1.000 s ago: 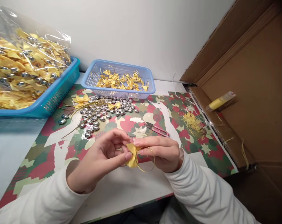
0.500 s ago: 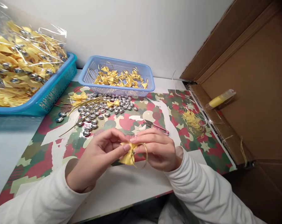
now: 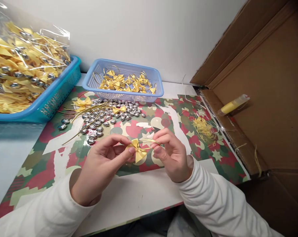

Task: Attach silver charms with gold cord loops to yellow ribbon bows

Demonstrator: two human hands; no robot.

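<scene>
A yellow ribbon bow (image 3: 138,152) is pinched between the thumb and fingers of my left hand (image 3: 105,164), above the patterned paper at the table's front. From the bow a thin gold cord (image 3: 149,141) loops to the right. My right hand (image 3: 172,154) grips that loop's far end between thumb and fingertips. Beyond my hands lie many silver bells (image 3: 99,122), with a loose yellow bow (image 3: 119,109) and several gold cords (image 3: 81,126) among them. Behind my right hand, only part of a small pair of scissors (image 3: 155,129) shows.
A blue basket (image 3: 122,95) of finished-looking bows stands at the back. To the left, a larger blue basket (image 3: 62,84) carries a clear bag of bows with bells. Yellow thread scraps (image 3: 203,129) lie at right, beside a cardboard wall (image 3: 267,82) with a yellow tube (image 3: 234,104) fixed to it.
My right hand has drawn back from the bow to the cord loop, now stretched sideways. The bow has turned slightly in my left hand, which stays nearly in place.
</scene>
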